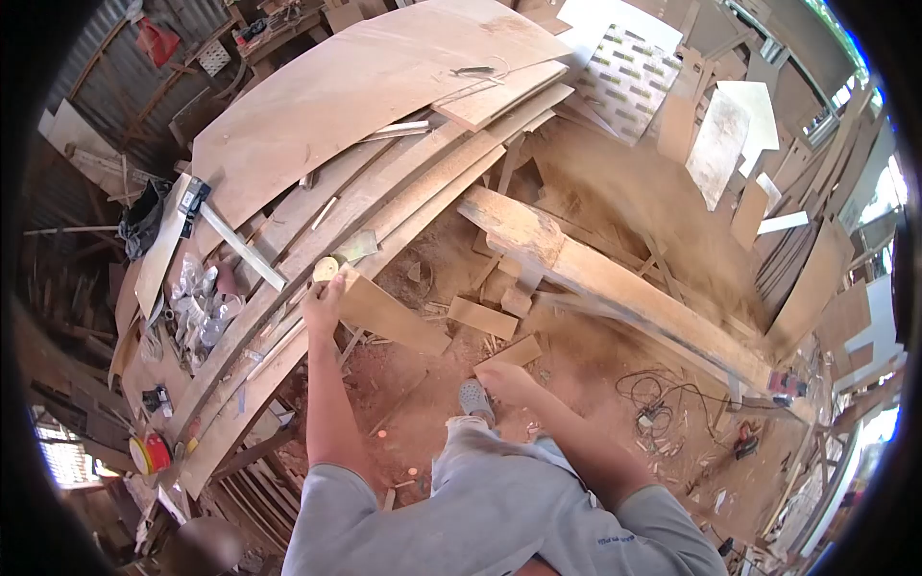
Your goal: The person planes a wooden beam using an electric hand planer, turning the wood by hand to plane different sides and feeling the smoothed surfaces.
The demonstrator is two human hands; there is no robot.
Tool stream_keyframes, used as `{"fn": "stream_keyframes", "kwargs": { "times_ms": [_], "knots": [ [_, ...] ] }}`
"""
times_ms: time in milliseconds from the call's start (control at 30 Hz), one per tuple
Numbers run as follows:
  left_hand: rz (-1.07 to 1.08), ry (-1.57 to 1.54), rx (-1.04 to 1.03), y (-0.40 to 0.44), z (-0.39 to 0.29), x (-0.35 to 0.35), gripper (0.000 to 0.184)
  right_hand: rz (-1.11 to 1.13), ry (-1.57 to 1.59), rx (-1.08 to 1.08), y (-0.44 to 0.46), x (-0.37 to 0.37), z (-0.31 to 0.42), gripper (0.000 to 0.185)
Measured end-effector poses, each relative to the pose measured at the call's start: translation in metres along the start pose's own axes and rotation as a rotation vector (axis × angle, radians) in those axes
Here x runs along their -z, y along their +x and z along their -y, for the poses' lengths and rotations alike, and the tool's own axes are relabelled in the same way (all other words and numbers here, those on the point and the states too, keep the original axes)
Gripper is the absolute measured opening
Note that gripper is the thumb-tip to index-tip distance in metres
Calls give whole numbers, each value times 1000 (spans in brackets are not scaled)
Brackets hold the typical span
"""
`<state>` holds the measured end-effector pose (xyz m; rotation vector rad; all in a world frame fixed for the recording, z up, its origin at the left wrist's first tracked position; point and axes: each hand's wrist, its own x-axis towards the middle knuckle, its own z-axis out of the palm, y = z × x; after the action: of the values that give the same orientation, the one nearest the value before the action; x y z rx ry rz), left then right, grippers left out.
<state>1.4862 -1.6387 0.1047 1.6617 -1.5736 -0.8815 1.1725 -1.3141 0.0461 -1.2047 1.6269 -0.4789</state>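
Observation:
My left hand (324,301) reaches to the edge of the stacked planks, its fingers closed on a small round yellowish object (327,270), which looks like a roll or a tin. A flat greenish scrap (359,245) lies just beyond it on the planks. Beside that hand, a brown board piece (389,312) slants down toward the floor. My right hand (507,383) hangs low above my grey shoe (474,396), with its fingers curled in. Whatever it may hold is hidden. Near its fingertips shows a small flat wood offcut (509,355).
A large plywood sheet (355,91) covers the stack of boards. A hammer-like tool (230,230) and clear plastic bags (205,302) lie at left. On the right, a long thick beam (624,283) crosses above the floor, with tangled black cable (653,394) below it. Wood scraps litter the ground.

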Motion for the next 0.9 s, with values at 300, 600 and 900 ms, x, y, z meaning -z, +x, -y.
{"fn": "stream_keyframes", "kwargs": {
  "times_ms": [300,600,900],
  "knots": [
    [-277,523,-328,27,34,-17,40,-531,208,-617,-244,21,-206,43],
    [354,306,-642,-168,-71,-183,37,-883,371,-576,-362,40,-268,38],
    [1209,744,-293,-413,-50,-316,32,-1115,600,-431,-501,97,-352,38]
  ]
}}
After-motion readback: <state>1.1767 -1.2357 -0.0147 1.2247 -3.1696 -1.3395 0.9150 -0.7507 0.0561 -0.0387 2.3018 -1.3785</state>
